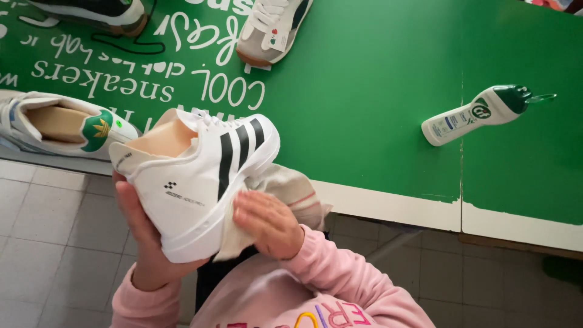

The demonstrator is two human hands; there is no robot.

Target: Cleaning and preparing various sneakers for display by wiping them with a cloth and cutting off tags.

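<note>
My left hand (143,237) cradles the heel and sole of a white sneaker with black stripes (197,176), held tilted above the table's front edge. My right hand (267,222) presses a beige cloth (279,188) against the sneaker's side near the sole. Pink sleeves cover both of my arms.
A green table (376,91) with white lettering holds a white sneaker with a green heel tab (57,121) at the left. A grey-and-white sneaker (273,27) and a dark shoe (97,12) lie at the back. A white bottle with a green cap (477,112) lies on its side at the right. Tiled floor below.
</note>
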